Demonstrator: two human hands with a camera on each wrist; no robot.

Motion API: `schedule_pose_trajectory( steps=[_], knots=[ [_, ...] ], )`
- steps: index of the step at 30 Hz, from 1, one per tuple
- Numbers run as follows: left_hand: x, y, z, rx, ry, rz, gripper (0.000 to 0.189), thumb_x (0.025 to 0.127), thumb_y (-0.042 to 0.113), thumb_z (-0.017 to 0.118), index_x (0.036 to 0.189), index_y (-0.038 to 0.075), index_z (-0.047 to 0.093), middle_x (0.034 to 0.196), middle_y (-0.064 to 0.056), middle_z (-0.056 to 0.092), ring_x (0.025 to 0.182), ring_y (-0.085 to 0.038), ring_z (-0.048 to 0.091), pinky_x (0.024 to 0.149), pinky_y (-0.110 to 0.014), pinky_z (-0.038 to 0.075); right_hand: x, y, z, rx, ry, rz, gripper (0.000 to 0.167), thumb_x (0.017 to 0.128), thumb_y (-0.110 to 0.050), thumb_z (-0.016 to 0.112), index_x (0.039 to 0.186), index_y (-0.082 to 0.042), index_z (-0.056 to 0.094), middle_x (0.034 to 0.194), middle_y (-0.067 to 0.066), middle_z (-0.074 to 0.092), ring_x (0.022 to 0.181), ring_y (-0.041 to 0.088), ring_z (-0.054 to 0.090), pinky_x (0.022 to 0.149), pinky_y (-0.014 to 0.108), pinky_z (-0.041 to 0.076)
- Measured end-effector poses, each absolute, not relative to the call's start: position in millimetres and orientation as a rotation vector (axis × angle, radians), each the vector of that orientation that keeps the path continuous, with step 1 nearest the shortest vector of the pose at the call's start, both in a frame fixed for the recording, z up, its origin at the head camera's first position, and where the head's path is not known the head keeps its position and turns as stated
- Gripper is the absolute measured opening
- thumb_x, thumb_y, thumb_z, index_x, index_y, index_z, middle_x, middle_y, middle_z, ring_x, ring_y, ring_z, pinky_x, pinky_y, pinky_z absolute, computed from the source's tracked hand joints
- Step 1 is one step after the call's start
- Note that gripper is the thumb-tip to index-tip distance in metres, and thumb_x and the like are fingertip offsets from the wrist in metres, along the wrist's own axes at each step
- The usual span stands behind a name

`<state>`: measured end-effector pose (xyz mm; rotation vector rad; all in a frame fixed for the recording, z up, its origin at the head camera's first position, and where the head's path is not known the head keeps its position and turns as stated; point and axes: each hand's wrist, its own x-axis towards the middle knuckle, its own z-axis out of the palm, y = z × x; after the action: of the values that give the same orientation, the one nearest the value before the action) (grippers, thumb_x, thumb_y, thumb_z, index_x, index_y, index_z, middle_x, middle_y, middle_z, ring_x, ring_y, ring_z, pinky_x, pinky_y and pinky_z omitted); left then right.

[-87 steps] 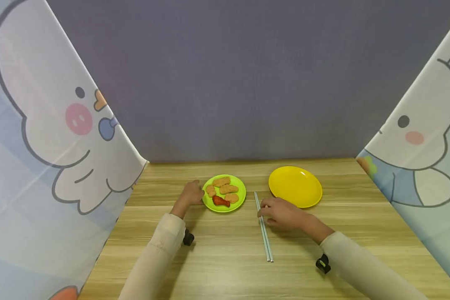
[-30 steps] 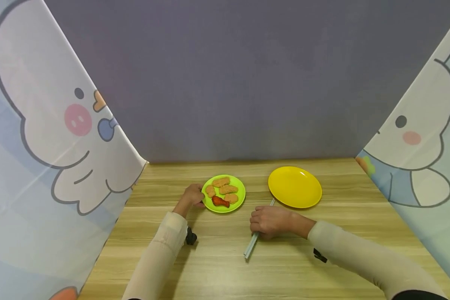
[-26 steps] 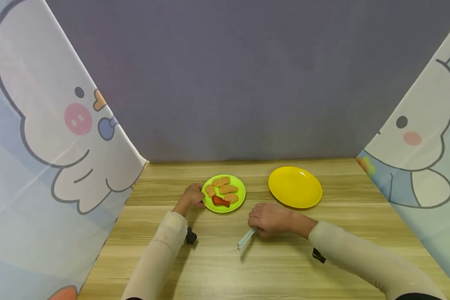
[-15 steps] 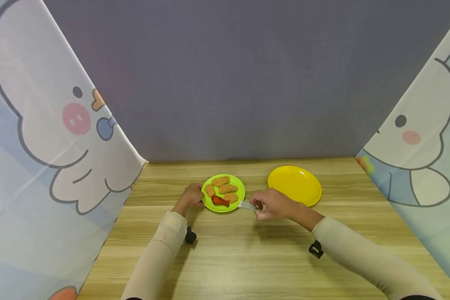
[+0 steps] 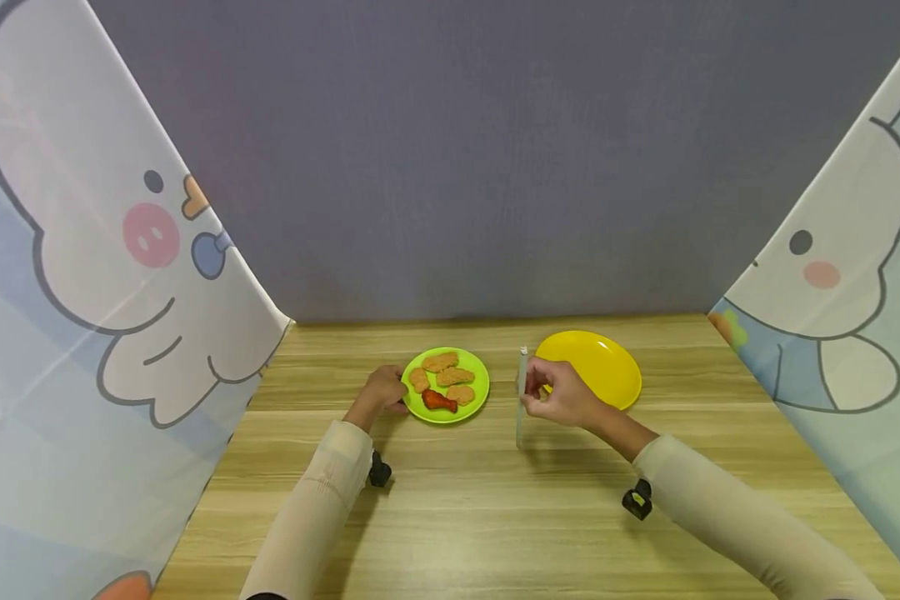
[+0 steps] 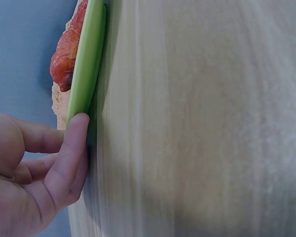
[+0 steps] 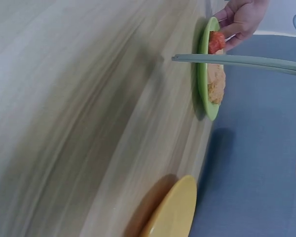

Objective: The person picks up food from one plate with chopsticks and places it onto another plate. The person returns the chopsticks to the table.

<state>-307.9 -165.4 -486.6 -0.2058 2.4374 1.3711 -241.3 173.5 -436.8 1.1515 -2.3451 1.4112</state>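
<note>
My right hand (image 5: 561, 395) pinches a pair of pale chopsticks (image 5: 522, 375) and holds them steeply between the two plates. In the right wrist view the chopsticks (image 7: 237, 60) lie close together, with their ends off the table. My left hand (image 5: 383, 389) grips the left rim of a green plate (image 5: 481, 398), thumb and fingers pinching its edge in the left wrist view. On that plate lie a red-brown chicken drumstick (image 5: 439, 401) and several golden breaded pieces (image 5: 456, 377). A yellow plate (image 5: 598, 360) sits partly behind my right hand.
The wooden table (image 5: 435, 517) extends towards me in front of both plates. A grey panel (image 5: 495, 167) stands along its far edge. Cloths printed with cartoon figures (image 5: 150, 233) hang at the left and right sides.
My right hand has taken the chopsticks off the table, lifted them and turned them from slanting to nearly upright. My left hand has closed on the green plate's rim; both plates stay put.
</note>
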Motion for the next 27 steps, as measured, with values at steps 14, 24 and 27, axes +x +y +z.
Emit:
schedule_pose_trajectory(
  steps=[14,24,27],
  knots=[
    [-307.2,-165.5,-486.6,-0.199,2.445,1.382,0.056,0.089,-0.012,0.048,0.145,-0.002,0.053,0.128,-0.028,0.061,0.078,-0.024,0.072,0.067,-0.035,0.067,-229.1,181.0,-427.4,1.181,-2.277,1.447,0.025,0.075,0.019,0.070,0.085,-0.001,0.059,0.071,0.008,0.060,0.062,0.011,0.052,0.053,0.028,0.052],
    [-308.0,-165.4,-487.9,-0.199,2.456,1.360,0.055,0.090,-0.011,0.047,0.144,-0.002,0.053,0.129,-0.027,0.061,0.082,-0.025,0.072,0.067,-0.033,0.067,-243.8,186.5,-451.9,0.978,-2.424,1.391,0.022,0.083,0.011,0.071,0.094,-0.003,0.059,0.072,0.003,0.063,0.061,0.000,0.052,0.049,0.019,0.048],
    [-307.6,-165.3,-488.3,-0.201,2.457,1.354,0.054,0.090,-0.011,0.048,0.143,-0.002,0.054,0.128,-0.026,0.061,0.082,-0.024,0.072,0.067,-0.033,0.067,-244.7,187.6,-452.0,0.854,-2.502,1.475,0.020,0.086,0.005,0.071,0.101,-0.002,0.059,0.074,0.003,0.063,0.059,0.004,0.056,0.049,0.020,0.052]
  ],
)
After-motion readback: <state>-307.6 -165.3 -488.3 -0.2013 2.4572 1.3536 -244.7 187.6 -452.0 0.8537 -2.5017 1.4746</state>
